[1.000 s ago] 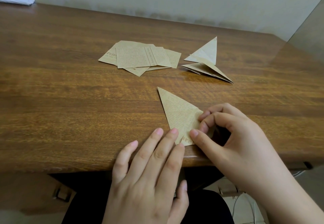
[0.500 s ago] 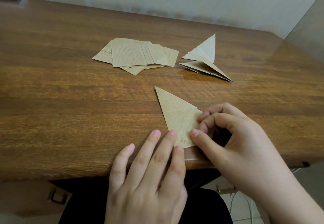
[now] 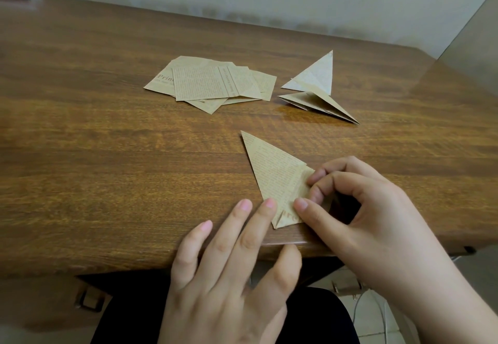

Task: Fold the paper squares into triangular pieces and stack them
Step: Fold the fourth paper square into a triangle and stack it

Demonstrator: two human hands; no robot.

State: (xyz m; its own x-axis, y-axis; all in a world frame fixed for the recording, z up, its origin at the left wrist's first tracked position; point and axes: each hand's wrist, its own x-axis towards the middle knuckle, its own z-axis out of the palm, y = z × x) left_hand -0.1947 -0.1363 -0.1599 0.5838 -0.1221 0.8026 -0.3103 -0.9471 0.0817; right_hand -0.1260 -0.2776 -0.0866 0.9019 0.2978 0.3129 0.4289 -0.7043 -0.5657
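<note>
Piece in work: our half-folded triangle (image 3: 272,174) lies flat at the near edge of the bench (image 3: 107,155), close enough, we judge, for both hands to work the crease.
Left hand (image 3: 229,271): grip slack, fingers straight; two fingertips (image 3: 269,203) press the lower left edge, seemingly to stop the paper sliding.
Right hand (image 3: 363,209): grip closed on the triangle's right corner, thumb and curled fingers pinching it; we read this as setting the next fold.
Supply: the unfolded paper squares (image 3: 213,82) lie in a loose overlapping pile further back.
Finished stack: the folded triangles (image 3: 315,87) sit just right of that pile, flaps springing up.
Containers: none that we can see; everything rests bare on the wood.
</note>
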